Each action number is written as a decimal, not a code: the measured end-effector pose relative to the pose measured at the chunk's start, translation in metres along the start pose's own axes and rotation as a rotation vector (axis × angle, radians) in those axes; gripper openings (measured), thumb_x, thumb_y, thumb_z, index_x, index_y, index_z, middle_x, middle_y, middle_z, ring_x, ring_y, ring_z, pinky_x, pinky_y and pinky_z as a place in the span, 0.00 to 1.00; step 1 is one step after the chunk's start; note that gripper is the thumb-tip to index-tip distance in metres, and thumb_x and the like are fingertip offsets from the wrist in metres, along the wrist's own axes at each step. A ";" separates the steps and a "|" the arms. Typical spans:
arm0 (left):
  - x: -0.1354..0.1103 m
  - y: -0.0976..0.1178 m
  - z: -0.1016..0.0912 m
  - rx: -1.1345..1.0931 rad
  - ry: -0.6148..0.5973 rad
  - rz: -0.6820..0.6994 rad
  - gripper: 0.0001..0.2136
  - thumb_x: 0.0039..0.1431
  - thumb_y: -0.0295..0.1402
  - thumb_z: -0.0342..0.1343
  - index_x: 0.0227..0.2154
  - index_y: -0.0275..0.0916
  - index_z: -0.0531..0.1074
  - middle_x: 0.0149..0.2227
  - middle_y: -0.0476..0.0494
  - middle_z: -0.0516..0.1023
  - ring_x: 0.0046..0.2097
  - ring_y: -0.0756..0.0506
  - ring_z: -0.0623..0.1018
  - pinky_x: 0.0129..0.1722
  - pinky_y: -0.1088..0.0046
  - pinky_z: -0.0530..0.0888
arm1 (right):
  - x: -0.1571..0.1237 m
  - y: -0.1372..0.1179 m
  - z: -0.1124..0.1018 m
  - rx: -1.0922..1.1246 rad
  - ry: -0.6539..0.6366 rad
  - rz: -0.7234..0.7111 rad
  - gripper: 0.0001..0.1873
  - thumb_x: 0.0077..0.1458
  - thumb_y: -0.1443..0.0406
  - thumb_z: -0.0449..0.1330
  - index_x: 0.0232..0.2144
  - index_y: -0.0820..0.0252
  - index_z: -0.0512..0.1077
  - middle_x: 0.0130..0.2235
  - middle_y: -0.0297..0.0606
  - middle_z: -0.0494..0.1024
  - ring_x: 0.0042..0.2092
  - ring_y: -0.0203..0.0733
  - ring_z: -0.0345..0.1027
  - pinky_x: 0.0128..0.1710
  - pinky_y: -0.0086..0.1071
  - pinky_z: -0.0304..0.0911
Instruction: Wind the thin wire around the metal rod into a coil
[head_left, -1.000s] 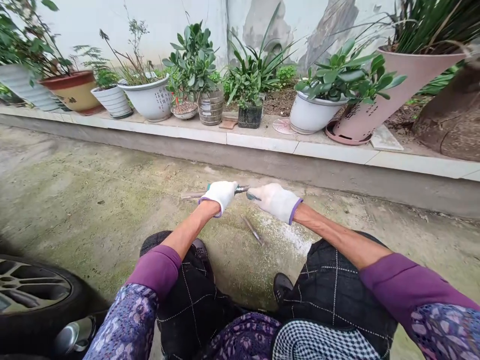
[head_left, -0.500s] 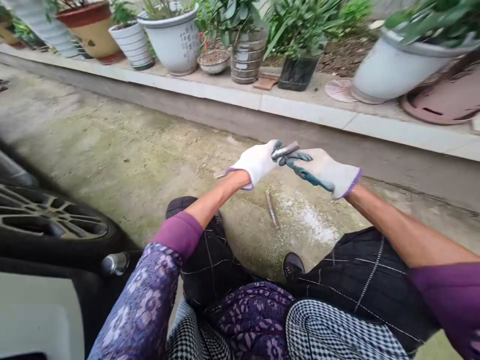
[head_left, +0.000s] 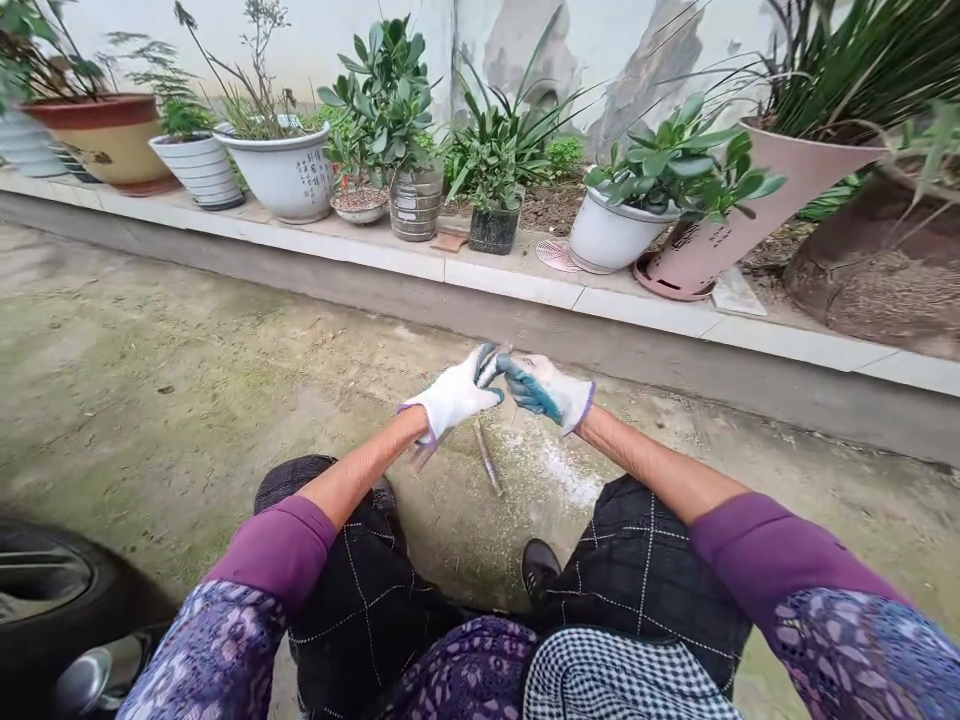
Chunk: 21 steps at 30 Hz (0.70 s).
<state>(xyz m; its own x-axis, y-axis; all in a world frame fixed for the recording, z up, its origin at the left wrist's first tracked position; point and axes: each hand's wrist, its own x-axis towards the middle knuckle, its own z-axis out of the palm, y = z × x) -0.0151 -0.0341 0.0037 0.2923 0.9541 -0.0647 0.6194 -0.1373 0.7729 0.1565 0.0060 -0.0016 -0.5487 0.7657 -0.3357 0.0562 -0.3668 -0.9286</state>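
Observation:
I sit low over a concrete yard with both arms stretched forward, in white gloves with teal palms. My left hand (head_left: pixel 455 397) is closed round a thin grey stick (head_left: pixel 421 455) whose lower end pokes out below the fist. My right hand (head_left: pixel 545 390) meets it at the upper end, its fingers curled and pinching there; what they pinch is too small to make out. A second thin stick (head_left: pixel 486 456) lies on the ground just below the hands, beside a pale patch of scrapings (head_left: pixel 564 472).
A raised tiled ledge (head_left: pixel 517 283) runs across ahead with several potted plants: a white pot (head_left: pixel 283 178), a white pot with a succulent (head_left: pixel 609 235), a leaning pink pot (head_left: pixel 742 221). A car wheel (head_left: pixel 52 590) sits at lower left. My shoes (head_left: pixel 538 567) rest on the concrete.
The camera swung down and left, then back up. My hands drew closer together and the stick in my left hand tilted from level to steep.

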 end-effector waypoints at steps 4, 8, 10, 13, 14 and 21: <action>-0.001 0.004 -0.012 -0.573 -0.308 -0.207 0.21 0.51 0.41 0.62 0.45 0.34 0.69 0.34 0.40 0.79 0.24 0.51 0.75 0.23 0.74 0.73 | -0.007 -0.005 0.002 -0.108 0.007 -0.167 0.24 0.53 0.48 0.61 0.21 0.55 0.57 0.14 0.23 0.56 0.14 0.28 0.45 0.11 0.25 0.43; -0.004 0.001 -0.016 -0.541 -0.321 -0.267 0.17 0.51 0.43 0.62 0.37 0.35 0.72 0.24 0.48 0.75 0.15 0.57 0.60 0.13 0.79 0.59 | -0.009 -0.007 0.007 -0.388 0.102 -0.231 0.19 0.57 0.51 0.56 0.23 0.57 0.62 0.17 0.28 0.62 0.17 0.31 0.52 0.14 0.27 0.49; -0.004 -0.001 -0.016 -0.464 -0.242 -0.277 0.15 0.53 0.42 0.61 0.39 0.36 0.74 0.22 0.52 0.71 0.15 0.57 0.58 0.13 0.80 0.55 | -0.007 -0.007 0.007 -0.573 0.202 -0.279 0.13 0.58 0.58 0.54 0.24 0.58 0.63 0.19 0.29 0.65 0.20 0.32 0.54 0.19 0.28 0.53; 0.002 -0.008 -0.017 -0.287 -0.134 -0.289 0.15 0.56 0.41 0.58 0.43 0.38 0.75 0.22 0.53 0.70 0.16 0.56 0.60 0.14 0.79 0.56 | -0.003 -0.006 0.005 -0.885 0.267 -0.382 0.07 0.55 0.66 0.53 0.25 0.59 0.67 0.25 0.33 0.73 0.27 0.35 0.62 0.30 0.30 0.59; 0.006 -0.010 -0.018 -0.187 -0.095 -0.289 0.15 0.57 0.40 0.57 0.44 0.38 0.75 0.23 0.51 0.71 0.17 0.55 0.62 0.15 0.78 0.58 | -0.003 -0.005 0.005 -0.968 0.247 -0.403 0.08 0.55 0.66 0.53 0.27 0.60 0.70 0.28 0.35 0.76 0.30 0.37 0.64 0.34 0.30 0.60; 0.020 -0.029 -0.021 0.841 0.025 -0.172 0.14 0.63 0.28 0.47 0.47 0.36 0.74 0.38 0.33 0.80 0.40 0.40 0.81 0.38 0.67 0.74 | -0.017 -0.008 0.004 -1.440 0.164 -0.315 0.14 0.60 0.63 0.52 0.40 0.58 0.77 0.37 0.40 0.81 0.35 0.42 0.70 0.35 0.31 0.59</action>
<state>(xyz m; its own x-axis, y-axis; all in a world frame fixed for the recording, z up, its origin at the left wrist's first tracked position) -0.0423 -0.0053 -0.0073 0.1347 0.9840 -0.1164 0.9908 -0.1323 0.0283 0.1619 -0.0060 0.0119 -0.6021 0.7982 -0.0183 0.7681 0.5729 -0.2860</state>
